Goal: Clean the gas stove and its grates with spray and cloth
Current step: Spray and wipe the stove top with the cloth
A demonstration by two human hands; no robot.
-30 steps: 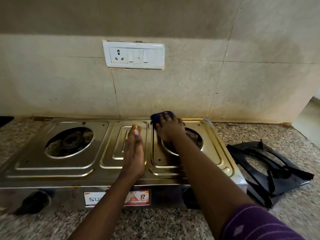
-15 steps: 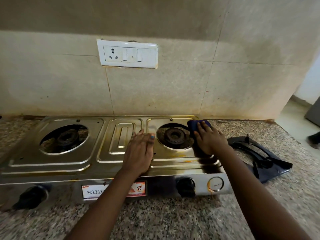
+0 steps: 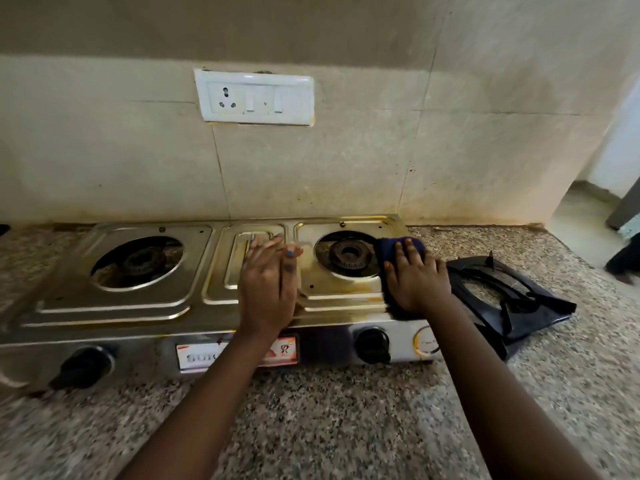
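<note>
Since half a second back, right hand (image 3: 417, 282) slid the dark blue cloth (image 3: 389, 252) slightly toward the stove's front right edge; its fingers spread flat, pressing cloth down at 3 o'clock of the right burner (image 3: 348, 254). Left hand (image 3: 268, 289) lies flat, fingers straight, bracing the steel two-burner gas stove (image 3: 117, 306) centre. Black metal grates (image 3: 502, 299) sit on the granite counter (image 3: 311, 410) at stove's 3 o'clock. Step: wiping stove top. Next likely calls for firm strokes over orange stains near front.

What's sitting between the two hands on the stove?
The right burner, bare of its grate, lies between the left hand and the right hand in the head view.
</note>
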